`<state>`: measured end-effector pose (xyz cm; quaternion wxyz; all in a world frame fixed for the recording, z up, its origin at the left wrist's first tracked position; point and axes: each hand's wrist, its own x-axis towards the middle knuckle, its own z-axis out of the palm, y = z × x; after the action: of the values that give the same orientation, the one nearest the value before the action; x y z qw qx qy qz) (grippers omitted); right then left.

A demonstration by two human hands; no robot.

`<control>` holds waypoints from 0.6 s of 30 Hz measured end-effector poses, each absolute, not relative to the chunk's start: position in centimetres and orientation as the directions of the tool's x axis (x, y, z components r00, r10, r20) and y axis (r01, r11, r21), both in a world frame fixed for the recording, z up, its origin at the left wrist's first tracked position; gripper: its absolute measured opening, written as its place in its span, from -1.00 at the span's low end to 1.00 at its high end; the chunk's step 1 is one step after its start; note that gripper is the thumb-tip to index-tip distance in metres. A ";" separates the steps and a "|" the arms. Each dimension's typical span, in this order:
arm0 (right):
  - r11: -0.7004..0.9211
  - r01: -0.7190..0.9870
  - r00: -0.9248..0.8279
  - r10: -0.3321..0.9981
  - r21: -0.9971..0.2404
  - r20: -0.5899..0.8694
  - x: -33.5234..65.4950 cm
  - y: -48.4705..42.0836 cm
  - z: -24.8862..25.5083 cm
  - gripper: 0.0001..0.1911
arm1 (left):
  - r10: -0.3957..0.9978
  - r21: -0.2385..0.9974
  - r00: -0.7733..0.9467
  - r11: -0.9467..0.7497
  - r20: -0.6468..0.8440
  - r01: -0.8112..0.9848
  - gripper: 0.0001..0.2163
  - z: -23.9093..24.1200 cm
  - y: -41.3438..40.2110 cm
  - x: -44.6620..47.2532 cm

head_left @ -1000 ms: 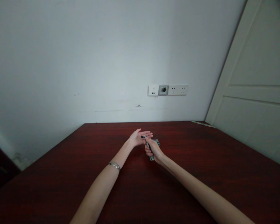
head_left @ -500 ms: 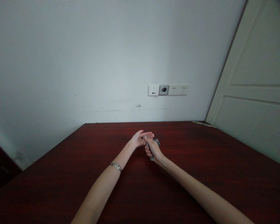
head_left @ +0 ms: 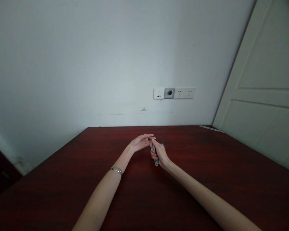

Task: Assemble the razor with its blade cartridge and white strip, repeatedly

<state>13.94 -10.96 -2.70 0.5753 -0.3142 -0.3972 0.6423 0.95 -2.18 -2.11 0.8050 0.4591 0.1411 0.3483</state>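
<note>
My right hand (head_left: 161, 154) is closed round a slim grey-and-black handled tool (head_left: 156, 162); its exact kind is too small to make out. The lower end of the handle sticks out below my fist. At the top, a small dark, shiny head (head_left: 150, 139) shows beside the fingers of my left hand (head_left: 140, 143). That left hand is open, with its fingers stretched to the right; whether the head touches them I cannot tell. Partly hidden behind my right hand, a small patterned grey thing (head_left: 163, 146) shows above the table.
A dark red wooden table (head_left: 139, 199) reaches to a white wall (head_left: 86, 64). Sockets and switches (head_left: 173, 93) sit on the wall. A pale door (head_left: 267, 83) stands at the right. A thin strip (head_left: 210, 128) lies at the table's back right edge.
My left hand has turned from palm up to more on its side and shifted slightly left. My right hand keeps its hold on the tool and has moved only a little.
</note>
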 end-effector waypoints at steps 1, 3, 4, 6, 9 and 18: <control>-0.017 -0.494 -0.140 0.988 -0.869 0.060 13.9 -11.0 -2.7 -0.60 | 0.687 0.843 0.718 0.315 0.114 -0.435 -0.66 -2.1 -2.2 0.9; -0.009 -0.495 -0.143 0.987 -0.869 0.072 13.8 -11.1 -2.6 -0.60 | 0.683 0.856 0.717 0.283 0.137 -0.433 -0.65 -2.1 -2.3 0.9; -0.007 -0.493 -0.146 0.986 -0.870 0.076 13.8 -11.2 -2.5 -0.60 | 0.684 0.861 0.716 0.275 0.138 -0.428 -0.65 -2.1 -2.4 1.0; -0.005 -0.486 -0.158 0.984 -0.874 0.082 13.7 -11.4 -2.3 -0.60 | 0.696 0.868 0.708 0.271 0.122 -0.416 -0.65 -1.9 -2.5 1.1; -0.007 -0.473 -0.161 0.984 -0.881 0.078 13.6 -11.6 -2.2 -0.59 | 0.716 0.873 0.691 0.271 0.098 -0.405 -0.67 -1.8 -2.6 1.1; 0.001 -0.459 -0.163 0.983 -0.888 0.086 13.6 -11.4 -2.6 -0.57 | 0.669 0.885 0.725 0.224 0.165 -0.408 -0.63 -2.3 -2.0 0.7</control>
<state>13.57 -11.38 -2.60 0.5677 -0.3101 -0.4222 0.6351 0.70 -2.01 -2.34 0.7719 0.5162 0.1263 0.3488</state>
